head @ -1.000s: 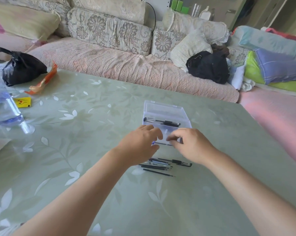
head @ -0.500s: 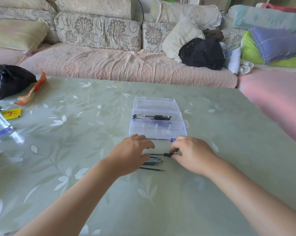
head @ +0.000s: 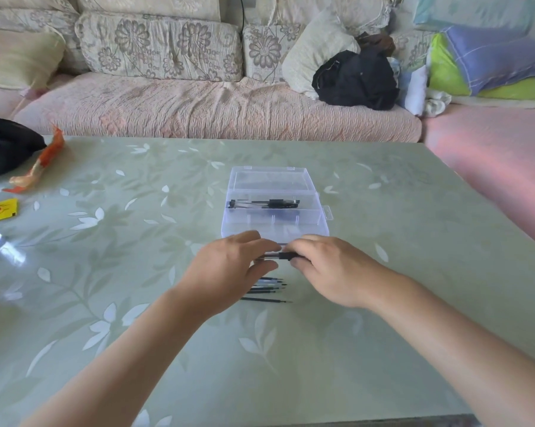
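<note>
Pen [head: 280, 256]: held level above the counter [head: 414, 288], just in front of the near wall of the clear plastic box [head: 309, 224], between both hands. The left hand [head: 232, 266] grips the pale barrel end with curled fingers and thumb. The right hand [head: 331, 269] pinches the black end between fingertips and thumb. Below the hands, a group of thin dark refills [head: 267, 289] lies side by side on the counter, partly covered by the left hand. The box lid stands open at the far side; several pens [head: 266, 204] lie in the rear compartment.
</note>
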Tool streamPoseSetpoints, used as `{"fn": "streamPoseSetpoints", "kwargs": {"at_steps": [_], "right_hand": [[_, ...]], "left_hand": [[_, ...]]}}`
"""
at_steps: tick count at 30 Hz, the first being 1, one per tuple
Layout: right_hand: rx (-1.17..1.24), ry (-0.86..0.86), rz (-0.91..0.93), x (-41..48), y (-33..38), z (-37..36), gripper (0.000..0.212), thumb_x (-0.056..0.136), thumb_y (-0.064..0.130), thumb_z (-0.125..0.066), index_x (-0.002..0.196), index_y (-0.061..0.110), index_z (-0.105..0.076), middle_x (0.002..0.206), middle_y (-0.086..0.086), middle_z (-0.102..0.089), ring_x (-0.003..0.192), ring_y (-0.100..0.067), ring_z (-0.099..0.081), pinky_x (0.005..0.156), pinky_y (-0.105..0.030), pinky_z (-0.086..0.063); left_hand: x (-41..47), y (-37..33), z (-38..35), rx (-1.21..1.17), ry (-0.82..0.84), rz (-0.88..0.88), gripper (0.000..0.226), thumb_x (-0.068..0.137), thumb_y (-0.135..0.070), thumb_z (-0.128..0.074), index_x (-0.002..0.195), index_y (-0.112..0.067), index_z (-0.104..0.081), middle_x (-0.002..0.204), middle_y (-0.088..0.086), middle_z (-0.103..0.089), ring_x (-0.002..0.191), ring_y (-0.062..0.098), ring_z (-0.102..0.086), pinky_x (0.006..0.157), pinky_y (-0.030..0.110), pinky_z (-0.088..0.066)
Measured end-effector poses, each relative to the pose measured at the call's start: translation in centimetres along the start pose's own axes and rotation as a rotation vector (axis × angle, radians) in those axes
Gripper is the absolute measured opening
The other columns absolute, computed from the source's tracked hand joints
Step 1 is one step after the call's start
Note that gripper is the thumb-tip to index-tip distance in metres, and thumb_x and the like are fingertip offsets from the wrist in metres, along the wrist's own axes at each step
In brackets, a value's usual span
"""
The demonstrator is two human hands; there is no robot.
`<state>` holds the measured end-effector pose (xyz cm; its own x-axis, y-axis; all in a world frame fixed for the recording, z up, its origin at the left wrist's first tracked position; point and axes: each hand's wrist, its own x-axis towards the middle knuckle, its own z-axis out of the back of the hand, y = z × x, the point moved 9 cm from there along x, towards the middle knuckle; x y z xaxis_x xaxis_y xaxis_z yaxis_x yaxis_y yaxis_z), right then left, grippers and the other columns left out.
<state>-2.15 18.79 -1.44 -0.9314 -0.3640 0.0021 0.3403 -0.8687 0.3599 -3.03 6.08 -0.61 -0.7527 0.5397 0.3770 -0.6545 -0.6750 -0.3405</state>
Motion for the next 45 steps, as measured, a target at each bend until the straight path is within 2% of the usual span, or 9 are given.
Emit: {"fn": "streamPoseSetpoints", "kwargs": {"at_steps": [3,11,16,20,23,27,34,39,45], "right_hand": [[-0.015,0.024,0.007,-0.1,0.7,0.0,0.016,0.102,0.026,-0.039,0.095,0.022,-0.053,0.089,0.010,-0.053,0.088,-0.019,-0.052,0.077,-0.033,-0.042],[-0.150,0.001,0.057,0.0,2.1,-0.5,0.019,0.102,0.027,-0.035,0.098,0.018,-0.051,0.080,0.001,-0.058,0.077,-0.029,-0.051,0.063,-0.035,-0.037],[-0.120,-0.007,0.070,0.3,2.1,-1.1,0.017,0.102,0.024,-0.036,0.100,0.019,-0.051,0.078,-0.002,-0.060,0.074,-0.031,-0.052,0.061,-0.005,-0.029],[-0.070,-0.001,0.060,0.5,2.0,-0.9,0.016,0.103,0.032,-0.036,0.097,0.025,-0.049,0.063,0.002,-0.049,0.062,-0.022,-0.047,0.052,-0.015,-0.027],[0.008,0.037,0.046,0.4,1.6,-1.0,0.013,0.099,0.039,-0.044,0.110,0.032,-0.048,0.069,0.003,-0.054,0.068,-0.018,-0.051,0.060,-0.028,-0.041],[0.049,0.132,-0.058,-0.1,0.3,-1.6,0.055,0.089,0.027,-0.052,0.134,0.040,-0.023,0.085,0.002,-0.058,0.080,-0.015,-0.054,0.074,-0.033,-0.048],[0.141,0.172,-0.209,-0.7,-4.0,-2.2,0.044,0.091,0.002,-0.032,0.107,0.034,-0.056,0.118,0.010,-0.049,0.114,-0.008,-0.052,0.097,-0.024,-0.042],[0.158,-0.008,-0.178,-1.1,-4.8,-1.3,0.030,0.090,0.011,-0.056,0.106,0.033,-0.067,0.101,0.017,-0.057,0.085,0.008,-0.053,0.075,-0.008,-0.038],[0.068,-0.028,-0.146,-1.3,-4.9,-1.8,0.018,0.087,0.025,-0.064,0.101,0.035,-0.069,0.098,0.017,-0.058,0.077,0.009,-0.047,0.074,-0.018,-0.039]], "left_hand": [[-0.1,-0.3,0.6,0.033,-0.035,0.002,0.020,0.091,-0.044,-0.055,0.105,-0.038,-0.068,0.081,-0.013,-0.061,0.059,0.001,-0.045,0.049,0.009,-0.018],[-0.3,0.4,-0.5,-0.052,0.091,0.087,0.011,0.098,-0.032,-0.050,0.094,-0.024,-0.056,0.085,-0.009,-0.057,0.069,0.014,-0.050,0.055,0.025,-0.037],[-0.4,0.9,-0.9,-0.089,0.142,0.116,0.010,0.098,-0.027,-0.051,0.092,-0.021,-0.056,0.082,-0.008,-0.056,0.067,0.011,-0.046,0.053,0.020,-0.034],[-0.4,1.1,-0.4,-0.054,0.134,0.122,0.008,0.097,-0.030,-0.052,0.091,-0.024,-0.056,0.082,-0.007,-0.058,0.066,0.011,-0.048,0.055,0.021,-0.035],[-0.3,1.2,-0.3,-0.045,0.138,0.130,0.006,0.096,-0.032,-0.052,0.093,-0.029,-0.058,0.085,-0.010,-0.060,0.065,0.005,-0.050,0.053,0.017,-0.033],[-0.4,2.0,-0.6,-0.024,0.173,0.179,0.008,0.095,-0.035,-0.051,0.098,-0.035,-0.058,0.092,-0.015,-0.061,0.069,-0.002,-0.052,0.055,0.015,-0.033],[-0.9,4.2,-1.0,-0.007,0.256,0.324,0.005,0.091,-0.040,-0.053,0.094,-0.037,-0.057,0.088,-0.015,-0.062,0.068,-0.001,-0.052,0.055,0.019,-0.034],[-0.9,4.2,-1.5,-0.016,0.279,0.340,0.004,0.091,-0.040,-0.055,0.091,-0.036,-0.057,0.083,-0.014,-0.061,0.064,0.002,-0.053,0.053,0.021,-0.035],[-1.0,3.6,-2.0,-0.044,0.290,0.303,0.004,0.090,-0.043,-0.055,0.093,-0.040,-0.055,0.079,-0.014,-0.060,0.065,0.003,-0.054,0.055,0.022,-0.039]]}}
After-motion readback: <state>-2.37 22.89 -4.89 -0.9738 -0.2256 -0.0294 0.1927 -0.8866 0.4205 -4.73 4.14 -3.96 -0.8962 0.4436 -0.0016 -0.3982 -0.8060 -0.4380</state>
